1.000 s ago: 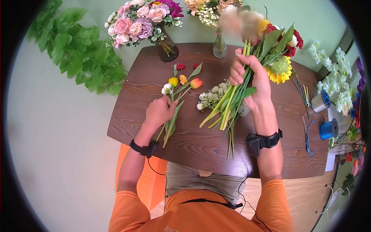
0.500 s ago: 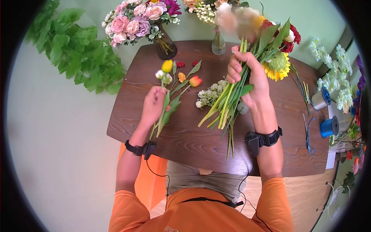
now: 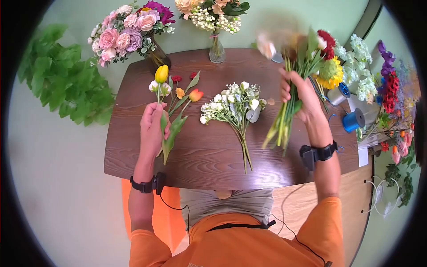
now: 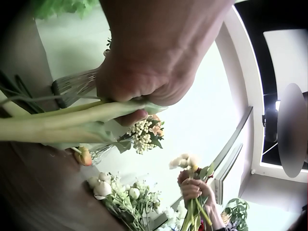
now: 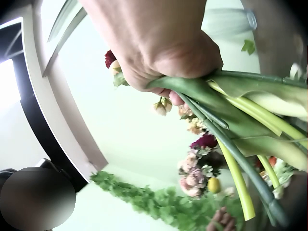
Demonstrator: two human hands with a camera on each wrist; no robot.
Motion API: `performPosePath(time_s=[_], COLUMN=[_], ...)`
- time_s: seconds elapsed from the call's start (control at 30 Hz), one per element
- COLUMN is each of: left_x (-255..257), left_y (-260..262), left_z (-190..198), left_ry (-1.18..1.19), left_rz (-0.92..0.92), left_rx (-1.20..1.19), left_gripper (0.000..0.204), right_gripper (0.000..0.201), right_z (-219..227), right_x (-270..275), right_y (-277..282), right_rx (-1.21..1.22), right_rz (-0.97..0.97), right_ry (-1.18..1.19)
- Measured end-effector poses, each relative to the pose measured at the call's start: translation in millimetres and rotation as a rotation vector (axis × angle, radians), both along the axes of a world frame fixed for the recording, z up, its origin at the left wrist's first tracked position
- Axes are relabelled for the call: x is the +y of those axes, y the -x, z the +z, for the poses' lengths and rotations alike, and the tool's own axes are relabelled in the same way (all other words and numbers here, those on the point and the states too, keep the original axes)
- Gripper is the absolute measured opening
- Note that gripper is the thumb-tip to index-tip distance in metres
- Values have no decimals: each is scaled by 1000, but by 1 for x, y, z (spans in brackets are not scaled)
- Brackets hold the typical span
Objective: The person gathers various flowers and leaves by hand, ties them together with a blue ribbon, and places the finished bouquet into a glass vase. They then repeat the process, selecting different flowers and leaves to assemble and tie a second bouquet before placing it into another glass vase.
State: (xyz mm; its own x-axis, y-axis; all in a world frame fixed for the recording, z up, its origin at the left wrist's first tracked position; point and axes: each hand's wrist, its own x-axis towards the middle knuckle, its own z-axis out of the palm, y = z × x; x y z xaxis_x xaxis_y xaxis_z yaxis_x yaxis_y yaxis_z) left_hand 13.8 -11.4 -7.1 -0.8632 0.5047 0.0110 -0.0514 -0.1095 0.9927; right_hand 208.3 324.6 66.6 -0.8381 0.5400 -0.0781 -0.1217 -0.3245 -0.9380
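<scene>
We are holding the yellow tulip and the white blooms above the left part of the worktop, the fingers of the left hand clamping on their stems. With the right hand we are gripping the mixed bouquet above the worktop's right side, those fingers curling round the gathered stems, while some top blooms are blurring. Between the hands, the white flower bunch is lying near the middle, its stems pointing toward the near edge. The orange tulip is lying just beside the left hand. The clear vase is standing by the far edge; the blue spool is sitting near the right edge.
</scene>
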Motion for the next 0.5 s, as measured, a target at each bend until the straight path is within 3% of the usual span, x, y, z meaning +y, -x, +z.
performPosePath(time_s=[0.07, 0.27, 0.4, 0.5], left_x=[-2, -5, -6, -6], left_y=[-3, -22, -34, -45], left_z=[1, 8, 13, 16], left_ry=[-18, -78, -140, -180], left_rz=[-33, -82, -95, -115], left_rx=[5, -9, -13, -15], left_gripper=[24, 23, 23, 22], right_gripper=[27, 28, 25, 23], right_z=[-22, -56, -57, -75], right_x=[22, 77, 87, 79], right_y=[-19, -48, -44, -39], right_rx=[-247, -520, -623, -737], right_rz=[-68, -139, -86, -66], right_ry=[-181, -276, -285, -433])
